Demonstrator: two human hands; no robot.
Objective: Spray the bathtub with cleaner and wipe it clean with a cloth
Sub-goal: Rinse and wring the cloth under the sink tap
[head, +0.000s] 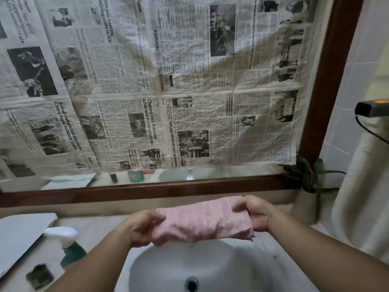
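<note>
A folded pink cloth [202,220] hangs stretched between both hands above a white sink basin [168,268]. My left hand [143,228] grips the cloth's left end, fingers curled round it. My right hand [254,211] pinches the right end, thumb on top. A spray bottle [67,243] with a white trigger head and green body stands on the counter to the left of the basin, blurred. No bathtub is in view.
A wood-framed mirror [147,188] covered with newspaper fills the wall ahead. A white board [19,234] and a small dark green object [39,276] lie on the counter at left. A plant [305,175] and a hanging towel [362,186] are at right.
</note>
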